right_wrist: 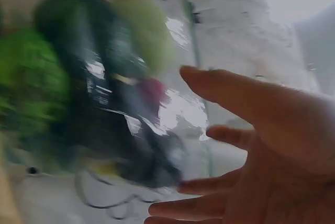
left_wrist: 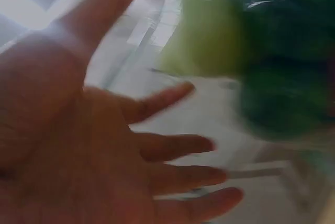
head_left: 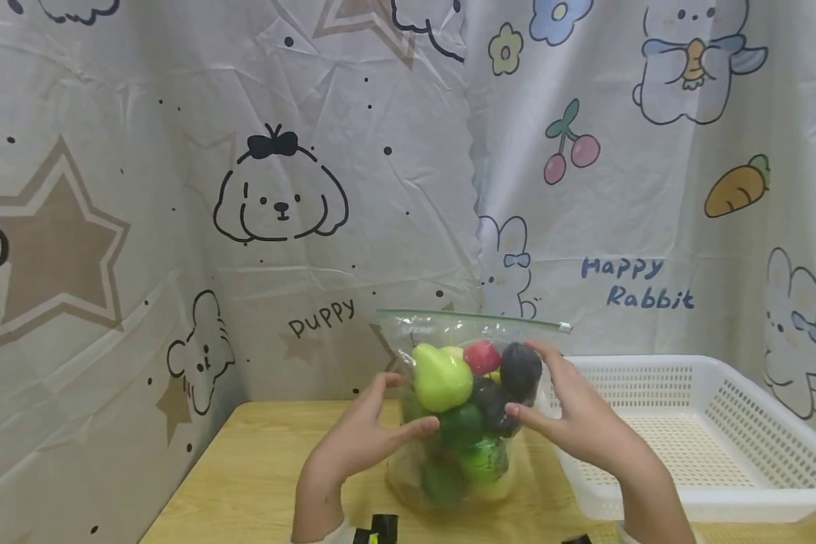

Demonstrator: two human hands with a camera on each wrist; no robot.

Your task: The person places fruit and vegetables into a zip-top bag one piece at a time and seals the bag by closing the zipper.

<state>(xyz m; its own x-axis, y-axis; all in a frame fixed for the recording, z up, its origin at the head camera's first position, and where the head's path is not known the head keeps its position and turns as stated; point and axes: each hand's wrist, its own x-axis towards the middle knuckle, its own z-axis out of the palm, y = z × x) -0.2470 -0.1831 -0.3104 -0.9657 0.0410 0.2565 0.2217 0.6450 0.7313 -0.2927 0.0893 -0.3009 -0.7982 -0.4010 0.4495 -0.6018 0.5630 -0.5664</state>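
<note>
A clear zip bag (head_left: 408, 453) stands upright on the wooden table, filled with toy fruit and vegetables. Near its top show a yellow-green pear (head_left: 442, 378), a red round piece (head_left: 480, 357) and dark purple pieces (head_left: 520, 369); green ones lie lower down. At the bag's left side is my left hand (head_left: 357, 438), thumb overlapping its front in the head view. My right hand (head_left: 581, 415) is at the upper right side, thumb beside a dark piece. Both wrist views show spread, fairly straight fingers, the left palm (left_wrist: 78, 156) and right palm (right_wrist: 277, 177) facing the bag.
A white plastic basket (head_left: 693, 495) with perforated walls stands right of the bag. Behind the table (head_left: 279, 438) hangs a pale curtain (head_left: 408, 227) printed with cartoon animals. The bag's green zip strip (head_left: 476, 317) runs along its top, with a white slider at the right end.
</note>
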